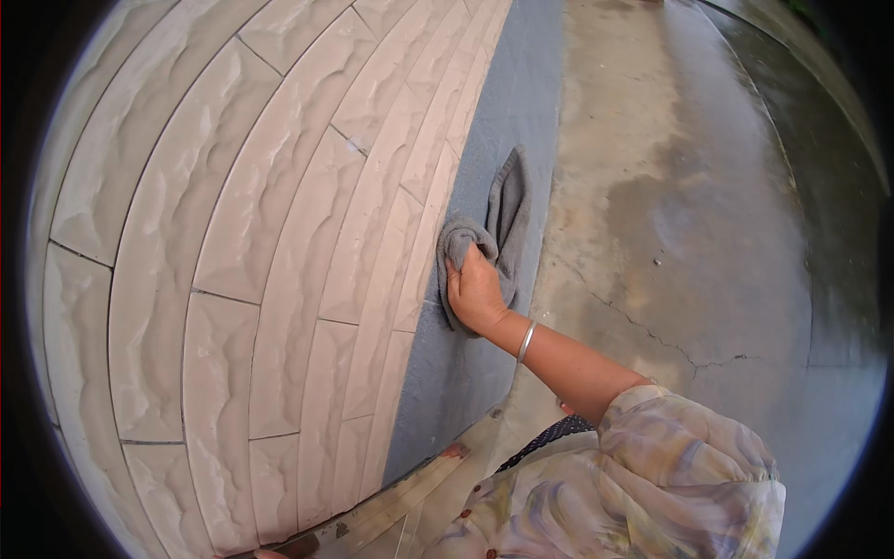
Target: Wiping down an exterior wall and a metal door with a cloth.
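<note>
My right hand (478, 288) grips a bunched grey towel (508, 202) and presses it against the blue-grey base band (482, 161) of a wall. One folded end of the towel sticks out beyond the fingers, while the rest is wadded under the palm. A silver bangle (526, 342) circles the right wrist. Just beside the towel, the band meets beige stone-textured wall tiles (293, 244). Only a skin-coloured sliver, apparently my left hand (269, 555), shows at the bottom edge; whatever it holds is hidden.
To the right runs a concrete floor (621, 230) with damp dark patches and a crack (656, 335). A darker wet strip (803, 140) lies farther right. At the near end of the wall is a pale frame-like edge (398, 499) with worn patches.
</note>
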Action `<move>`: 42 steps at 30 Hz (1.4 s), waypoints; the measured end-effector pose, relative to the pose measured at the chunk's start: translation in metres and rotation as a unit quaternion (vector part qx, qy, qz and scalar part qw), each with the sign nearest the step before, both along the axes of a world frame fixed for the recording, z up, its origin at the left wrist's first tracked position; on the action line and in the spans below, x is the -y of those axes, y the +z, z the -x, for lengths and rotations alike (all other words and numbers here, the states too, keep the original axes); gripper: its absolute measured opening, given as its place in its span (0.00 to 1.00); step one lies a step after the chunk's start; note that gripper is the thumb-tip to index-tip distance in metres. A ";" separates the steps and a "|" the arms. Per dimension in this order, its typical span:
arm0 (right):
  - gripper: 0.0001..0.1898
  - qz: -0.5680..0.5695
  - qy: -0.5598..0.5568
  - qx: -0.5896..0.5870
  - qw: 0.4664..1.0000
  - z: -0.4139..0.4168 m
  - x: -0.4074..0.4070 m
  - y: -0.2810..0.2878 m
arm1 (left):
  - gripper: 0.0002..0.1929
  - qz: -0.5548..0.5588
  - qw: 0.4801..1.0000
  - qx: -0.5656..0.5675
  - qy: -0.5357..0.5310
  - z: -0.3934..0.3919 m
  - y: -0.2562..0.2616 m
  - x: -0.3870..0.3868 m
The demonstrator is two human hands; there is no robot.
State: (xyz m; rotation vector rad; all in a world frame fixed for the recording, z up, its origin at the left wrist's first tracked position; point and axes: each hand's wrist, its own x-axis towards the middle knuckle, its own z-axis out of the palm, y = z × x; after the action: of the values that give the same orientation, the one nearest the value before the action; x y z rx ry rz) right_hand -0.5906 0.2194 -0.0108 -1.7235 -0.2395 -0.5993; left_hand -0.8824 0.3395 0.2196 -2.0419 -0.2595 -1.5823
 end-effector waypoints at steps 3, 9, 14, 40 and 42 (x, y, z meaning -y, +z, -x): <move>0.10 0.017 -0.063 -0.088 0.994 -0.049 0.012 0.017 | 0.23 -0.023 0.999 -0.012 0.025 0.000 0.002 0.001; 0.11 -0.009 -0.069 -0.101 0.992 -0.065 0.020 0.024 | 0.23 -0.021 0.999 -0.014 0.019 -0.008 -0.001 0.002; 0.15 -0.033 0.028 -0.013 0.999 0.023 -0.006 0.002 | 0.23 -0.042 0.998 -0.019 0.040 -0.001 0.002 0.002; 0.10 -0.006 -0.147 -0.135 0.980 -0.146 0.045 0.020 | 0.24 -0.037 0.999 -0.002 0.004 -0.010 -0.002 -0.002; 0.10 0.001 -0.136 -0.178 0.974 -0.148 0.044 0.019 | 0.24 -0.037 0.999 -0.006 0.014 -0.010 -0.003 -0.001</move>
State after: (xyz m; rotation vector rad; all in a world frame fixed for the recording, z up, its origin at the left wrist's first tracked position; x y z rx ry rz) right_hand -0.4423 0.1753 0.0078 -1.8459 0.2540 -0.4743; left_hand -0.8720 0.3404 0.2171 -1.9821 -0.2211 -1.5407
